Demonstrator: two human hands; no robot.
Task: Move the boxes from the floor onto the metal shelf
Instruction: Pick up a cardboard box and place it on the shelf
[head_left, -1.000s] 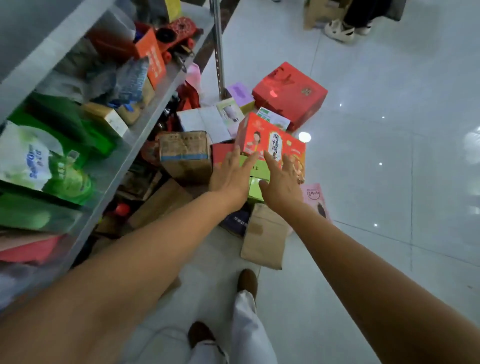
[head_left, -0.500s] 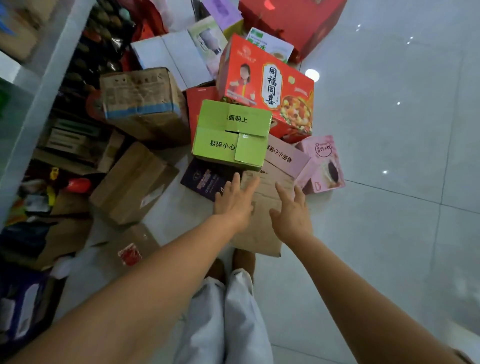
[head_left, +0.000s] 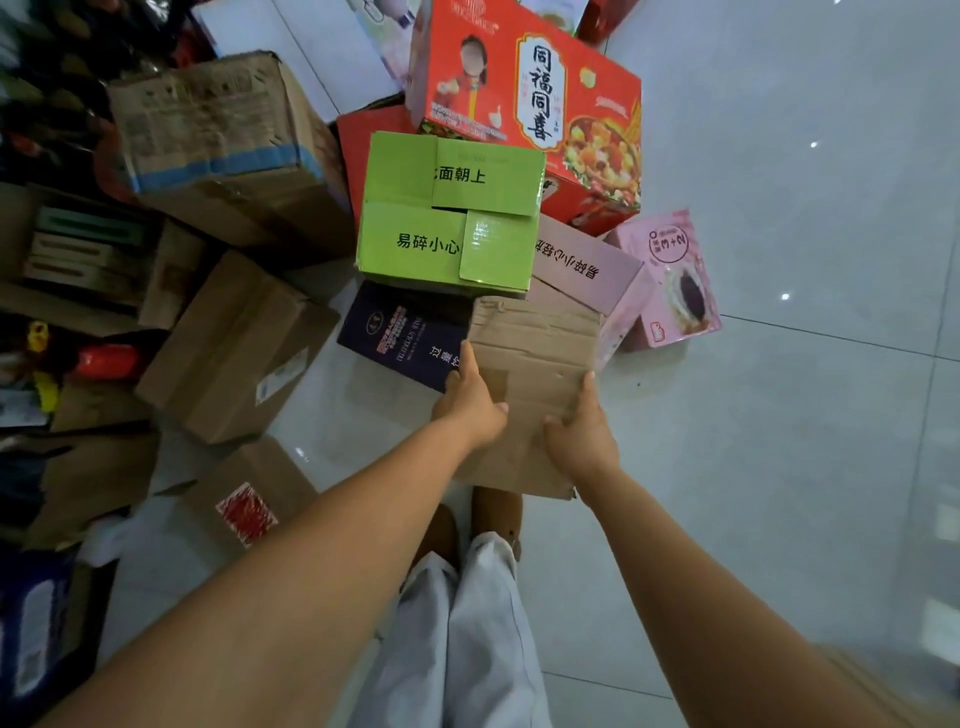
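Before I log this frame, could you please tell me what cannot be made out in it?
- Metal shelf: outside the head view.
- Goods at the left edge: blurred and dark.
- Navy box: partly covered by green box and brown box.
- Fingertips of left hand and right hand: hidden down the brown box's sides.
- Red box: cut off by the top edge.

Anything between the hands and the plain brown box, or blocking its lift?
Nothing between them: the left hand and right hand grip the brown box by its sides. The green box and pink box crowd its far edge; whether they overlap it is unclear. Shelf not in view.
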